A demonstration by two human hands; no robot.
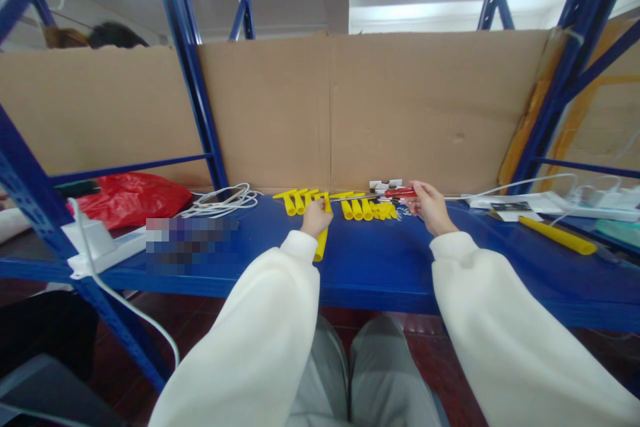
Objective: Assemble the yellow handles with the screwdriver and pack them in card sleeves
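Observation:
My left hand (316, 216) is wrapped round a yellow tube-shaped part (321, 247), which stands nearly upright over the blue shelf. In my right hand (431, 207) is a screwdriver (399, 193) with a red handle, held level. Its thin shaft points left and reaches the upper end of the yellow part; whether the tip sits on a screw is too small to tell. More yellow tube-shaped parts lie in a row, some left (290, 203) and some right (357, 209) of my left hand. Small yellow pieces (384, 211) and tiny metal bits (403, 212) lie below the screwdriver.
A cardboard panel (390, 113) closes off the back. Leftward lie a coiled white cable (227, 199), a red plastic bag (135, 197) and a white power strip (113, 247). Rightward are a long yellow piece (557, 235) and another power strip (613, 203). Blue rack posts (193, 80) frame the shelf.

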